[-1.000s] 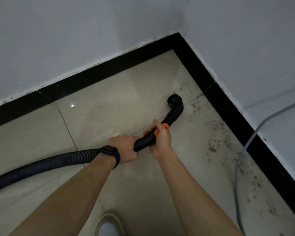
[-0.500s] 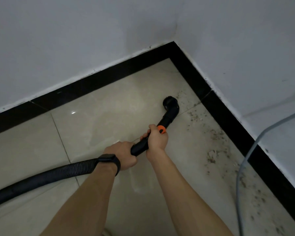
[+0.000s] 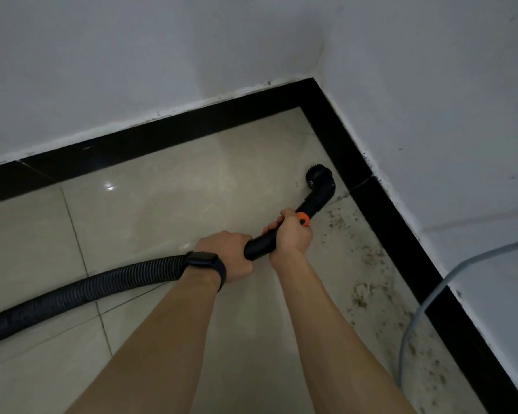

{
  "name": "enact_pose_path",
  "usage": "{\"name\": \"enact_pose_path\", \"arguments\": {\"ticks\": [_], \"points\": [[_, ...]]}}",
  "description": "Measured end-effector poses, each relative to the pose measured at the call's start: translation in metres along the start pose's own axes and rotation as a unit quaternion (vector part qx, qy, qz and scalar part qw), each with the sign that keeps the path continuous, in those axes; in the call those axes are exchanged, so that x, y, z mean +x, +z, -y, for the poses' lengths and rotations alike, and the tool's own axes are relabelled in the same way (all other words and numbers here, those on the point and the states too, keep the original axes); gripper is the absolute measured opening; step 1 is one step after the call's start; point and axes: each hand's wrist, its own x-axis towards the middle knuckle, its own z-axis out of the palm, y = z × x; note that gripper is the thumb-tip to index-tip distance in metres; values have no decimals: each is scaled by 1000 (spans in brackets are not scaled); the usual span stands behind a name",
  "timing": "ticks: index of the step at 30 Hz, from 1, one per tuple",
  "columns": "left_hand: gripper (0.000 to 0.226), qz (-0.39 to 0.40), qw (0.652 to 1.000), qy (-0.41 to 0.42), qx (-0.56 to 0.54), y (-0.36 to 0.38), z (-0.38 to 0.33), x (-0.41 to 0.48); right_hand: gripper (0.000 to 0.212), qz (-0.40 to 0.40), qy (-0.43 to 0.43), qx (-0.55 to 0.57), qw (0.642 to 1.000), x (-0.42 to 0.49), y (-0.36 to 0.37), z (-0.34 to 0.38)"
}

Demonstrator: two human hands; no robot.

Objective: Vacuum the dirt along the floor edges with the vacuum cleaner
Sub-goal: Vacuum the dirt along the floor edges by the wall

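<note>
Since half a second ago the brush nozzle (image 3: 320, 183) has slid right across the tile, and it now sits just beside the black skirting (image 3: 401, 228) at the right of the frame, a little short of the corner in the upper right. A short strip of pale floor (image 3: 162, 210) lies open between the nozzle and that corner. To the left the tiles run wide up to the skirting under the white walls (image 3: 132, 70).

Dirt (image 3: 362, 291) is scattered along the right-hand edge, from just below the nozzle down toward the lower right of the frame, with a thicker clump right of centre. A grey cable (image 3: 413, 318) curves down from the right wall onto that dirty strip, near the skirting.

The right hand (image 3: 292, 234) grips the rigid tube (image 3: 259, 245) just behind the orange collar (image 3: 303, 218), its fingers curled fully round it. The left hand (image 3: 231, 253), with a dark wristband (image 3: 204, 261), is closed round the rear of the tube where the ribbed hose (image 3: 102, 282) joins. The hose trails off toward the lower left edge of the frame. Both hands sit close together at centre frame.
</note>
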Motion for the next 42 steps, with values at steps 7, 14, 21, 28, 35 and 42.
{"name": "enact_pose_path", "arguments": {"ticks": [7, 14, 21, 28, 35, 42], "points": [[23, -129, 991, 40, 26, 12, -13, 15, 11, -34, -17, -28, 999, 25, 5, 26], [13, -104, 994, 9, -23, 12, -12, 29, 15, -28, -37, -50, 998, 34, 12, 28], [16, -97, 993, -12, -61, 6, -10, 35, 22, 58, -32, 16, 998, 35, 17, 36], [18, -79, 995, -13, -67, 6, 0, 16, 19, 36, -24, 1, 999, 22, 19, 25], [19, -62, 997, -49, -22, 7, 50, -25, 29, 32, 2, 39, 999, -23, 26, -28], [19, -70, 994, -86, 12, 9, 92, -58, 33, 40, 33, 43, 998, -58, 38, -67]]}}
